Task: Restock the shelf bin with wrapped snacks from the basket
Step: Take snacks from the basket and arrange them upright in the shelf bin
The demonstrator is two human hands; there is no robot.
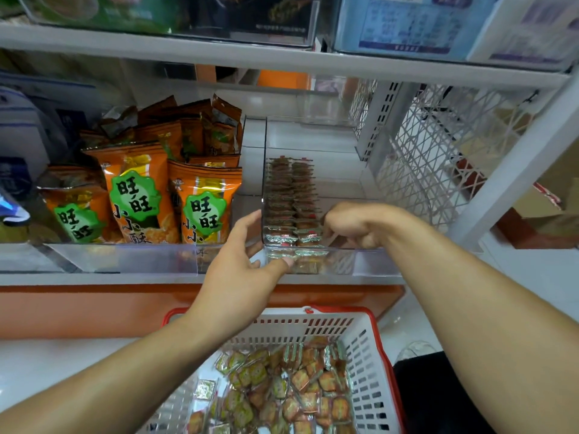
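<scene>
Nearest, down at the bottom: a white basket (366,355) with a red rim, slotted walls, holding a loose heap of wrapped snacks (291,386) in red, orange and green foil.

Above the basket, reaching to the shelf front: the left hand (241,264), fingers fairly straight and spread, thumb laid against the clear front wall of the shelf bin (344,261), fingertips at the bin's left corner. Touching and steadying rather than gripping, holding nothing.

To the right, over the bin's front rim: the right hand (357,227), wrist bent, fingers curled down inside the bin just beside the front packets. Possibly pinching a packet there, but fingertips hidden behind the knuckles, so cannot tell for sure.

Inside the bin: two neat rows of small stacked snacks (289,195) along its left side, running from the front wall back toward the middle; right side and back part bare.

Left of the bin, in a neighbouring clear tray: upright orange snack bags (138,195) with green labels.

Farther off: a white lattice side panel (432,158) on the right, and an upper shelf (219,54) carrying clear boxes.
</scene>
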